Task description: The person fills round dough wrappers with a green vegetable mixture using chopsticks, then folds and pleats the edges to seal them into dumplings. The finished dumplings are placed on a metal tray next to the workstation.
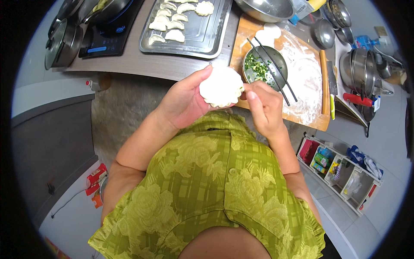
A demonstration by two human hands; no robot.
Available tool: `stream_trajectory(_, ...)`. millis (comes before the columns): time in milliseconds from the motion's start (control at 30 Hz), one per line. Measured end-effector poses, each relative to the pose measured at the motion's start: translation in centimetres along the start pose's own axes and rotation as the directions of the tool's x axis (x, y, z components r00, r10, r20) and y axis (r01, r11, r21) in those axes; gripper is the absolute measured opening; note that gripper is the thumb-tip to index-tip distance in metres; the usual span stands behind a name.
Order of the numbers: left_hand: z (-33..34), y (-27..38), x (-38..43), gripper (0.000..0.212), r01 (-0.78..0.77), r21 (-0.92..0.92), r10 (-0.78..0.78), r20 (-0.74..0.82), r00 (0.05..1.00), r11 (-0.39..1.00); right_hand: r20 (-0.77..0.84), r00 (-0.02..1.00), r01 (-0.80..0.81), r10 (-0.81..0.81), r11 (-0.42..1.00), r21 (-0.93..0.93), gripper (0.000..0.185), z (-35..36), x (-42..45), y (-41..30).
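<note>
A round, flat dumpling point(221, 85) of white dough rests on the palm and fingers of my left hand point(181, 100), whose thumb lies at its upper edge. Part of its rim is crimped into pleats. My right hand point(265, 106) pinches the right edge between thumb and finger, where a bit of green filling shows. Just beyond, a metal bowl point(280, 60) holds chopped greens with pale yellow bits point(255, 66). Two dark chopsticks point(271, 63) lie across it. Behind the bowl are thin dough wrappers point(272, 30) on a floured wooden board point(307, 118).
A metal tray point(207, 45) holds several folded dumplings and a round pleated one. An induction cooker point(103, 42) with a pan stands left. Along the board's right edge lie a rolling pin point(324, 81) and a knife point(332, 81). Stacked metal bowls point(359, 71) stand further right.
</note>
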State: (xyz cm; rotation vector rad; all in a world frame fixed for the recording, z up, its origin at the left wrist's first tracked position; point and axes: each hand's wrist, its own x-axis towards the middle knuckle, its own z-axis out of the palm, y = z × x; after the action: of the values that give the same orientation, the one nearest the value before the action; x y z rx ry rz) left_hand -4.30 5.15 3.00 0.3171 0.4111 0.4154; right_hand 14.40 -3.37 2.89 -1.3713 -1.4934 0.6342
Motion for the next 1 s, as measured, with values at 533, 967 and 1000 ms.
stream_trajectory(533, 1.3, 0.0, 0.0, 0.051, 0.089, 0.014, -0.089, 0.017, 0.996, 0.996, 0.093, 0.97, -0.244, 0.226, 0.895, 0.374, 0.012, -0.8, -0.3, 0.0)
stream_trajectory(967, 1.1, -0.4, -0.3, 0.048, -0.014, -0.106, 0.008, -0.052, 0.999, 0.994, -0.091, 0.972, 0.187, -0.218, 0.946, -0.264, 0.009, 0.2, -0.1, -0.2)
stream_trajectory(1000, 1.0, -0.6, -0.2, 0.048, -0.012, -0.094, 0.006, -0.063, 0.998, 0.995, -0.081, 0.973, 0.191, -0.215, 0.953, -0.237, 0.01, 0.2, -0.1, 0.0)
